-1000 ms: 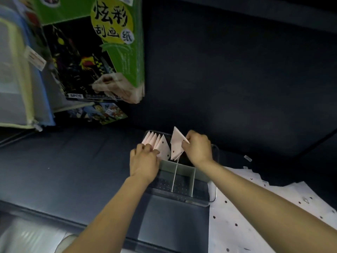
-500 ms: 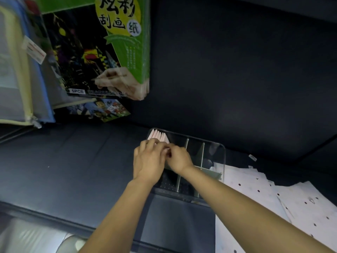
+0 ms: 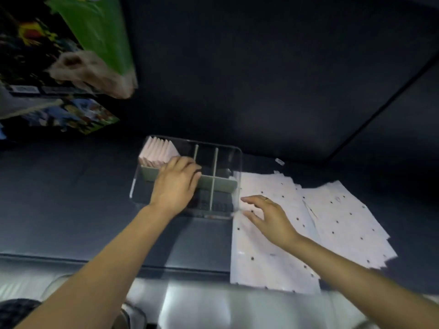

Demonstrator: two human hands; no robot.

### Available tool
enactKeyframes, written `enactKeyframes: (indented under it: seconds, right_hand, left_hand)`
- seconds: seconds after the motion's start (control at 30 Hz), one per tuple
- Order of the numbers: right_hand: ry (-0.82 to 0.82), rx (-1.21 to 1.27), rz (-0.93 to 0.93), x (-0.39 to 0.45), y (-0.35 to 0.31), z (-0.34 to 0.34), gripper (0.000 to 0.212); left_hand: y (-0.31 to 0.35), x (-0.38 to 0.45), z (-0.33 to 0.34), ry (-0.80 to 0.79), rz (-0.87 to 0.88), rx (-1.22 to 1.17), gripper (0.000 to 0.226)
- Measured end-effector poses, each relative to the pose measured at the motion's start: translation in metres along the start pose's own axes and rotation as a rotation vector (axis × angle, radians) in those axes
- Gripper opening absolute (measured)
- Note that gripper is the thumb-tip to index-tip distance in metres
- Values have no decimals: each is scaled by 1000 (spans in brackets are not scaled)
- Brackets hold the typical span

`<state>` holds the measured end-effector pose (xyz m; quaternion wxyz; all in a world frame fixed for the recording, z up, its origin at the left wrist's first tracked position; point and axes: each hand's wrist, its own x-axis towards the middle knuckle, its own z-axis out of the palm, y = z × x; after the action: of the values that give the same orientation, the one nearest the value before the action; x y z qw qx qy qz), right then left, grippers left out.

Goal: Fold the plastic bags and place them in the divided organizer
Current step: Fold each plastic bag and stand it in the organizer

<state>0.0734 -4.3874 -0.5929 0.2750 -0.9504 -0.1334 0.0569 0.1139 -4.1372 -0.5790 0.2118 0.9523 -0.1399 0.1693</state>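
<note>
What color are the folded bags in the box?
Pale pink, the folded bags at the box's far left, in the head view.

folded bags (image 3: 158, 151) in organizer (image 3: 234, 160) far-left compartment | flat bags (image 3: 332, 217) right

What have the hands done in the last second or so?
The right hand let go of the folded bag it was tucking into the organizer and moved right, now open over the flat bags. That bag now stands with the folded bags in the far left compartment. The left hand stayed at the organizer, now resting on its divider.
</note>
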Motion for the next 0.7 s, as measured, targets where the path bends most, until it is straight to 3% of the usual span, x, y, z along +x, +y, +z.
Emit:
enactKeyframes:
  seconds: [0.07, 0.17, 0.27, 0.33, 0.4, 0.53, 0.7]
  right_hand:
    - [-58, -56, 85, -44, 39, -9, 37]
    - [-177, -135, 169, -106, 84, -13, 51]
    - [-298, -224, 124, -152, 113, -9, 66]
    - [-301, -288, 67, -172, 126, -2, 64]
    - [-231, -294, 39, -182, 132, 2, 50]
    - [-47, -233, -13, -180, 132, 2, 15]
    - [-161, -96, 121, -168, 130, -22, 21]
  left_hand:
    - [34, -13, 11, -101, 66, -125, 19]
    - [82, -46, 42, -415, 109, -227, 25]
    - [110, -91, 72, -729, 206, -168, 49]
    - [117, -117, 83, -831, 265, -94, 67]
    - [117, -134, 88, -832, 278, -31, 70]
    - [113, -140, 85, -753, 226, -66, 49]
    - [121, -123, 72, -701, 162, -57, 24]
